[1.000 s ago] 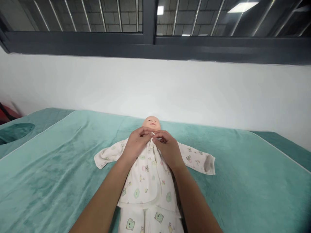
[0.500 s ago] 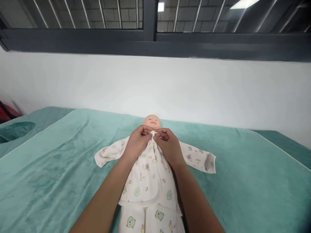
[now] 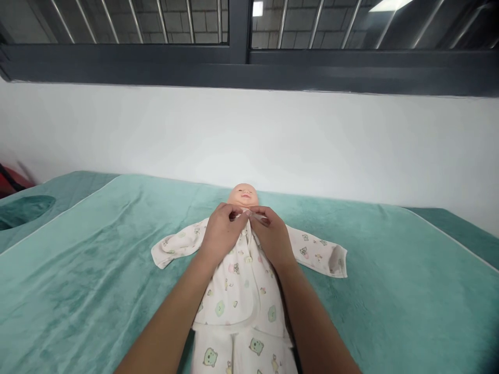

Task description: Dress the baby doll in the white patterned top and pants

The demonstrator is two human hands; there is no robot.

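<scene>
A baby doll (image 3: pixel 244 194) lies face up, its head toward the wall. It wears a white printed baby shirt (image 3: pixel 230 291) with sleeves spread to both sides, and matching trousers (image 3: pixel 218 353). My left hand (image 3: pixel 224 228) pinches the shirt's neckline from the left, thumb and fingers at the collar. From the right, my right hand (image 3: pixel 272 231) pinches the other side of the collar, so the fingertips of both hands nearly meet just below the doll's chin. Lower on the front placket a button (image 3: pixel 248 259) shows. The fingers hide the topmost fastening.
A teal plush blanket (image 3: pixel 97 280) covers the surface under the doll, with a darker oval hollow (image 3: pixel 25 210) at the far left. Behind stands a white wall (image 3: pixel 249 140) below a dark window frame (image 3: pixel 237 72). Something red (image 3: pixel 13 182) sits at the left edge.
My fingertips have drawn closer together at the collar, and the bit of neckline seen between them is now mostly covered. The doll has barely moved.
</scene>
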